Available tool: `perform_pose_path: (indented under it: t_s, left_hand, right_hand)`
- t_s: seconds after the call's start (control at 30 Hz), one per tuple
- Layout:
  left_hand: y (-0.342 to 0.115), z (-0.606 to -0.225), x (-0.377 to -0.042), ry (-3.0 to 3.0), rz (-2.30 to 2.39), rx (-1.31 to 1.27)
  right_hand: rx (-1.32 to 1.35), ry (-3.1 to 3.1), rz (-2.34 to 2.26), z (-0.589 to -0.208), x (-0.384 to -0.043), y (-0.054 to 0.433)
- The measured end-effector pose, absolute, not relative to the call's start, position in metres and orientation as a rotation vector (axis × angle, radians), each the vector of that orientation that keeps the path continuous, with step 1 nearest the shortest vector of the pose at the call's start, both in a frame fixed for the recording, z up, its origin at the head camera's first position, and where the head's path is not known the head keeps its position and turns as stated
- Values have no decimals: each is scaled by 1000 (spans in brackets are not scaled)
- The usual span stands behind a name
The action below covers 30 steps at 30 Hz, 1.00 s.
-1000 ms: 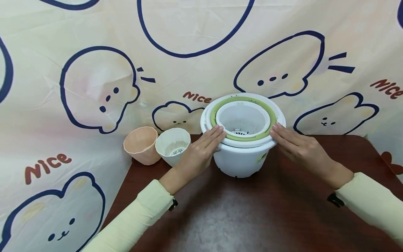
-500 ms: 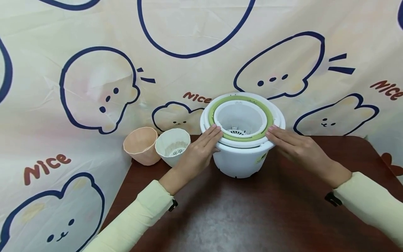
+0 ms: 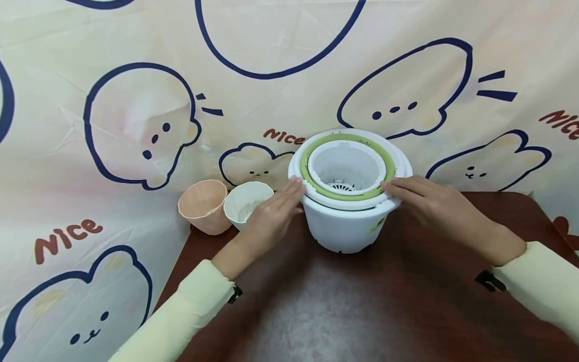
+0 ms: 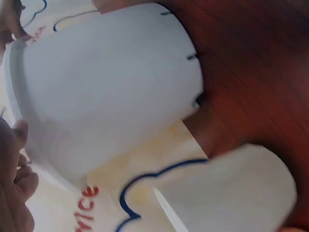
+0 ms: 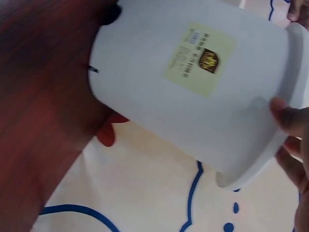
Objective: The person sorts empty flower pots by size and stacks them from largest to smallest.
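Observation:
In the head view, a stack of nested flower pots stands upright at the table's back: a large white pot (image 3: 341, 231), a pot with a green rim (image 3: 346, 137) inside it, and a small white pot (image 3: 348, 161) with a slotted bottom innermost. My left hand (image 3: 271, 213) holds the stack's left rim, fingers on top and thumb lower. At the right rim, my right hand (image 3: 436, 206) grips with fingers above; its thumb (image 5: 285, 113) presses under the rim in the right wrist view. A yellowish label (image 5: 200, 58) shows on the large pot's side.
A peach pot (image 3: 205, 206) and a small cream pot (image 3: 246, 198) stand side by side left of the stack, the cream one partly behind my left hand. The brown table (image 3: 334, 306) meets a printed cloth backdrop (image 3: 271, 105) at its back and left.
The inner pots have shifted slightly left within the large pot. My left hand has slid outward to the left along the rim, while the right hand stays on its side.

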State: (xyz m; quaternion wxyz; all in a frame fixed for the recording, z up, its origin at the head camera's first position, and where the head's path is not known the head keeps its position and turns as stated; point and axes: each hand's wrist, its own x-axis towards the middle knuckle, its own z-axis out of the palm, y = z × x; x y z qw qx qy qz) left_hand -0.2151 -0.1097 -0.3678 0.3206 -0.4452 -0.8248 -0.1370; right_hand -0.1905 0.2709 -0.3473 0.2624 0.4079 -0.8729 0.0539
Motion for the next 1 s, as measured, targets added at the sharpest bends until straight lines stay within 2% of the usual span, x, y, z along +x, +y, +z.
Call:
perform_pose_path:
  t_s: [0.33, 0.53, 0.7, 1.0]
  left_hand:
    - [-214, -384, -211, -2524, -310, -822]
    - [-265, -380, -208, -2600, -162, -678]
    - [-287, -378, -215, -2717, -190, -619]
    - [-297, -393, -231, -2851, -279, -580]
  right_hand:
    - [1039, -2491, 219, -334, -190, 263]
    - [1029, -2494, 232, -333, -189, 262]
    - [1017, -2488, 245, -334, -188, 265]
    - [1029, -2449, 318, -335, -189, 262]
